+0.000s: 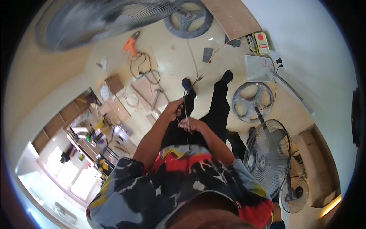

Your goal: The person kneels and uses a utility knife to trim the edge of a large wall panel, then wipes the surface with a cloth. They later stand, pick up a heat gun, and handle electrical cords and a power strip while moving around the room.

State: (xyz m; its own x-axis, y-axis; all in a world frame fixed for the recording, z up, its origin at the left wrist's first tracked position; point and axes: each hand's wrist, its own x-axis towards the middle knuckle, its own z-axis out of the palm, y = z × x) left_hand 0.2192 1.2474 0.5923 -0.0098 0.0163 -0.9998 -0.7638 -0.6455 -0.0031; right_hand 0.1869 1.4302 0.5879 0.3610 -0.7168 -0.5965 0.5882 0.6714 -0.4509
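My left hand [175, 109] is closed on a thin dark cable [186, 110] in front of my waist. A little lower and to the right, my right hand [191, 125] pinches the same cable. Between the two hands the cable runs nearly straight. Its upper stretch reaches past my left hand toward my feet, where it bunches into dark strands [199, 78]. Another thin piece seems to loop by my left fingers, too small to make out fully.
An orange power tool [130, 45] with a coiled cord and a hammer [156, 98] lie ahead on the left. Pedestal fans, one a wire-caged fan [267, 158], stand at right and far left. Round bases [252, 102], a yellow-and-red box [261, 43] and a cluttered tool area [101, 131] surround me.
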